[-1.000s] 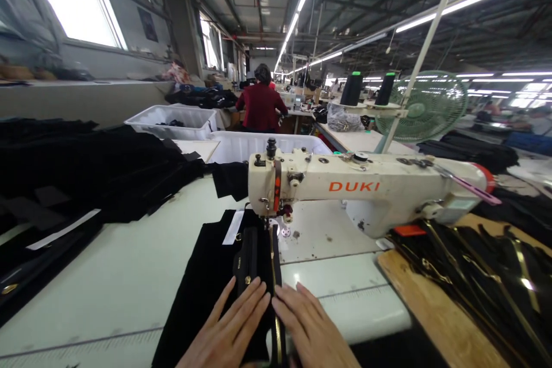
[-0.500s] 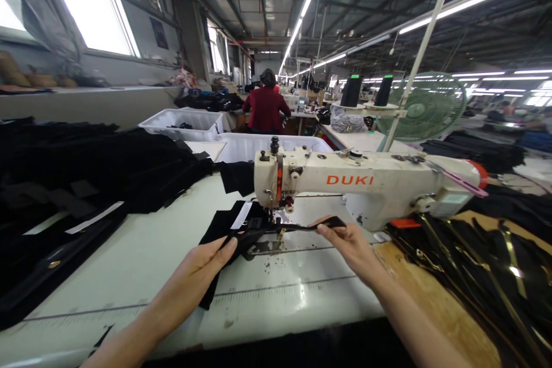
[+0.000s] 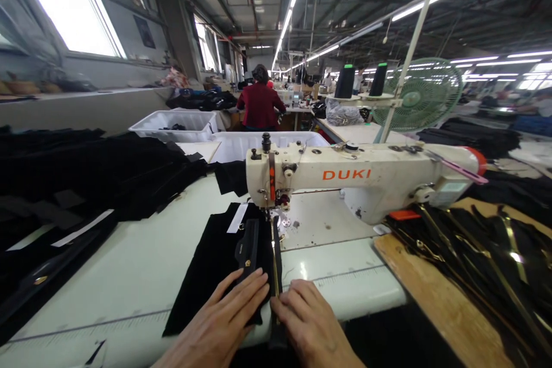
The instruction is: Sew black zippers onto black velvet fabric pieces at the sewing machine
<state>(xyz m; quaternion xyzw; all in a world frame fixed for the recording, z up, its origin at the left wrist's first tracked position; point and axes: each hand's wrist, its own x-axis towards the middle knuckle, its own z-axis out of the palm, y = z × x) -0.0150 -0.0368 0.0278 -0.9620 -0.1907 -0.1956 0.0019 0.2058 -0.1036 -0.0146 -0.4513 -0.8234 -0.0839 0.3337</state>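
Note:
A black fabric panel lies on the sewing table, with a white strip near its top and a black leather-like piece with a gold stud on it. Along its right edge runs a zipper with gold teeth, its far end under the needle area of the sewing machine. My left hand rests flat on the panel, fingers stretched out beside the zipper. Close by on the right, my right hand is closed on the near part of the zipper, thumb and fingers pinched together.
Black fabric pieces are piled to the left. On the right, several gold-toothed zippers lie on a wooden board. White bins stand behind the machine. Farther off sits a person in a dark red top; a green fan stands right.
Both hands have come down and nearer to me. The strip once stretched crosswise between them is gone from there; the zipper now lies lengthwise along the panel, which is flat and more visible.

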